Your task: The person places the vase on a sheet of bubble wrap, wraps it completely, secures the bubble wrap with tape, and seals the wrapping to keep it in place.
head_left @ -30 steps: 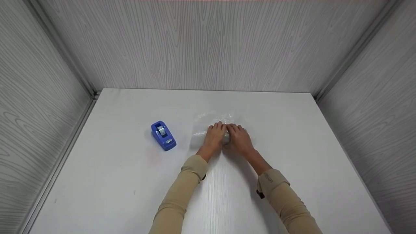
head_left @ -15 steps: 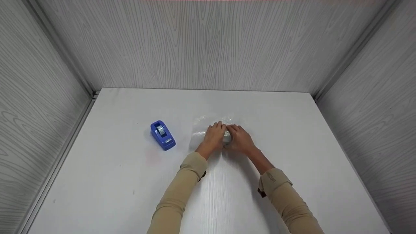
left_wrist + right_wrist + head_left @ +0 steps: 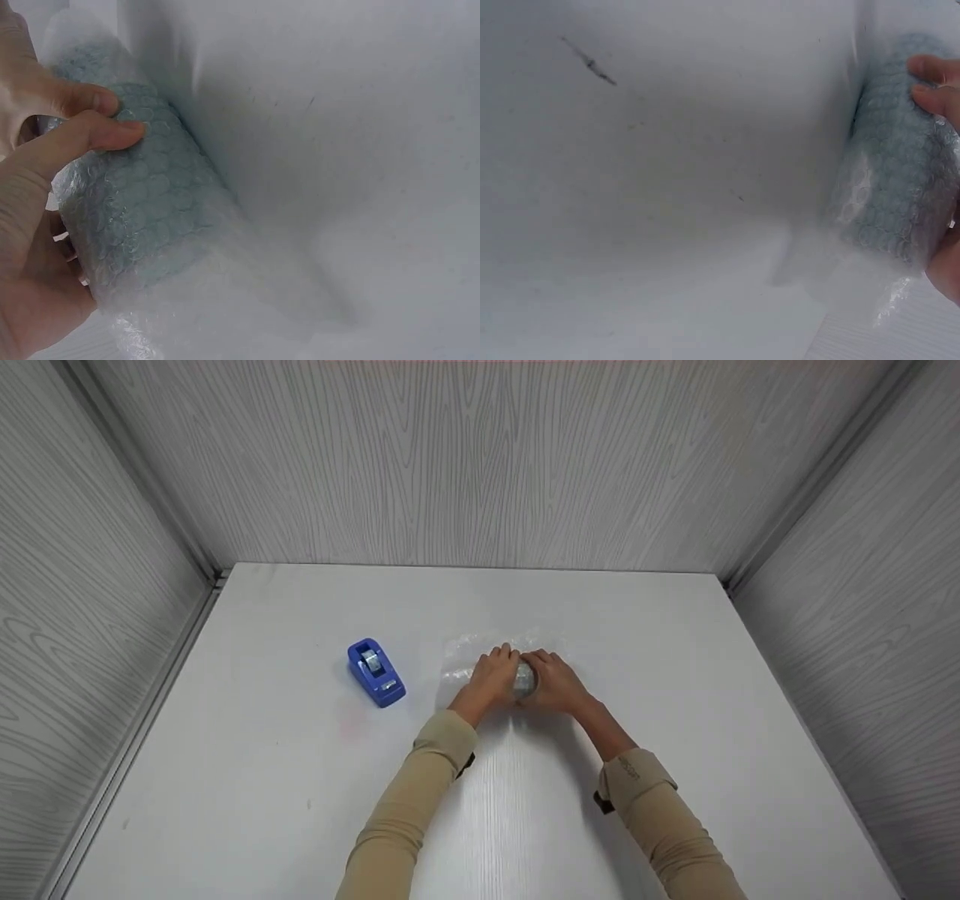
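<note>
A roll of clear bubble wrap lies between both hands, wound around a cylinder-shaped grey-green thing whose kind the wrap hides. The unrolled sheet of bubble wrap spreads flat beyond the hands in the head view. My left hand grips the left part of the roll, with its thumb along the near side and fingers over the top. My right hand grips the right part, close beside the left. In the right wrist view the wrapped roll shows at the right, a loose flap of wrap hanging from its end.
A blue tape dispenser with a roll of clear tape stands on the white table, left of the hands. Grey wood-grain panels enclose the table at the back and both sides.
The far edge of the bubble wrap has drawn nearer to the hands, and less flat sheet shows. More of the roll shows between the hands, which have barely shifted. The tape dispenser stays put.
</note>
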`<state>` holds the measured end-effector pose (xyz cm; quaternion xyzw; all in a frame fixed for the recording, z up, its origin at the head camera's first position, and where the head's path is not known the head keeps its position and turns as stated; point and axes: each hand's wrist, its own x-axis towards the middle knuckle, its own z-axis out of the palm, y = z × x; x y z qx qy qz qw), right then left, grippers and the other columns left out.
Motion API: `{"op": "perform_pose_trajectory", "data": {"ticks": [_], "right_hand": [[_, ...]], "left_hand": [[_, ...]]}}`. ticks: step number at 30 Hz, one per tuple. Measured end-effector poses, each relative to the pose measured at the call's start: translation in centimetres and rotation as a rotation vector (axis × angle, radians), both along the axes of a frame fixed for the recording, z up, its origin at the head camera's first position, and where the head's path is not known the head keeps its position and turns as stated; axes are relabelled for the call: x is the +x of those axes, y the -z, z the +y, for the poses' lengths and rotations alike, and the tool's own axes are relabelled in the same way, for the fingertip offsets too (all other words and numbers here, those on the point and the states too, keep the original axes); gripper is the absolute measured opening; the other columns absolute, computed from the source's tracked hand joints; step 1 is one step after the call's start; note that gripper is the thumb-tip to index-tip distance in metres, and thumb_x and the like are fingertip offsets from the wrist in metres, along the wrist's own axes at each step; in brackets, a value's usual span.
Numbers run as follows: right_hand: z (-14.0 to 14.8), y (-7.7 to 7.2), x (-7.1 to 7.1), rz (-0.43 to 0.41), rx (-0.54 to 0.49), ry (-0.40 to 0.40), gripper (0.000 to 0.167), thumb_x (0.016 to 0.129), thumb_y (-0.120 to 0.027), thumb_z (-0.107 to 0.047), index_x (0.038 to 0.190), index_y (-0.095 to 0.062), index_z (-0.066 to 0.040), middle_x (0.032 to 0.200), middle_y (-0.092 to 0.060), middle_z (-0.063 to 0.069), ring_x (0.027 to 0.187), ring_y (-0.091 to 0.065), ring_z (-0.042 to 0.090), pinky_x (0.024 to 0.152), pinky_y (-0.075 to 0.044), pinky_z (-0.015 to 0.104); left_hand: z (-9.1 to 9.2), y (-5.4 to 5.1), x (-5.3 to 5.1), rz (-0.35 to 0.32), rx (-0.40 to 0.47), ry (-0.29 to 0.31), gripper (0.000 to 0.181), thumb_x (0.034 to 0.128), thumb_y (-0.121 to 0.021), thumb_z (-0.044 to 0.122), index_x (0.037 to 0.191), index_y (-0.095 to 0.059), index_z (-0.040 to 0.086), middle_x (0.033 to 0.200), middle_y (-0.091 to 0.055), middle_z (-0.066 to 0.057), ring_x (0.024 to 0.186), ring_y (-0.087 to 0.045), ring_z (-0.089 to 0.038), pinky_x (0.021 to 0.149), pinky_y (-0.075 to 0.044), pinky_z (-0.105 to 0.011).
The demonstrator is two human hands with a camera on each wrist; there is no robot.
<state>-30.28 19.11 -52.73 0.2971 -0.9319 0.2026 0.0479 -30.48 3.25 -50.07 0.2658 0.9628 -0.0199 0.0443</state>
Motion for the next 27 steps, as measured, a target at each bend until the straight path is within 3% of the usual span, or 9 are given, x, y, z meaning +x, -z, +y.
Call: {"op": "perform_pose_trajectory", "data": {"ticks": [5, 15, 22, 27], "right_hand": [[-0.2, -0.3, -0.1, -0.027, -0.009, -0.006, 0.075, 0.068, -0.078, -0.036, 0.128, -0.049, -0.002, 0.118, -0.052, 0.013, 0.102, -0.049, 0.030, 0.085, -0.041, 0.044], [-0.6, -1.1, 0.0, -0.095, 0.005, -0.035, 0.073, 0.067, -0.077, -0.040, 0.122, -0.052, 0.001, 0.110, -0.054, 0.014, 0.097, -0.052, 0.030, 0.085, -0.041, 0.044], [-0.6, -1.2, -0.2, -0.249, -0.011, 0.013, 0.079, 0.063, -0.077, -0.049, 0.124, -0.054, -0.004, 0.112, -0.055, 0.009, 0.099, -0.054, 0.026, 0.085, -0.043, 0.040], [-0.4, -1.4, -0.3, -0.344, -0.012, 0.032, 0.081, 0.063, -0.076, -0.053, 0.126, -0.053, -0.007, 0.115, -0.055, 0.007, 0.103, -0.053, 0.023, 0.086, -0.042, 0.040]], "left_hand": [[-0.4, -0.3, -0.1, -0.032, 0.042, 0.014, 0.083, 0.0743, -0.069, 0.051, 0.132, -0.039, -0.001, 0.120, -0.043, -0.016, 0.109, -0.046, -0.028, 0.086, -0.042, -0.039], [-2.0, -0.3, -0.4, -0.206, 0.293, 0.062, 0.071, 0.0733, -0.076, 0.034, 0.126, -0.044, -0.001, 0.114, -0.045, -0.016, 0.101, -0.047, -0.027, 0.084, -0.042, -0.038], [-2.1, -1.0, -0.7, -0.377, 0.297, 0.029, 0.069, 0.0725, -0.076, 0.025, 0.129, -0.044, 0.003, 0.116, -0.045, -0.013, 0.104, -0.048, -0.026, 0.089, -0.040, -0.035], [-2.0, -1.3, -0.9, -0.448, 0.287, 0.034, 0.073, 0.0732, -0.076, 0.025, 0.133, -0.041, 0.003, 0.123, -0.044, -0.014, 0.109, -0.047, -0.028, 0.091, -0.039, -0.037]]}}
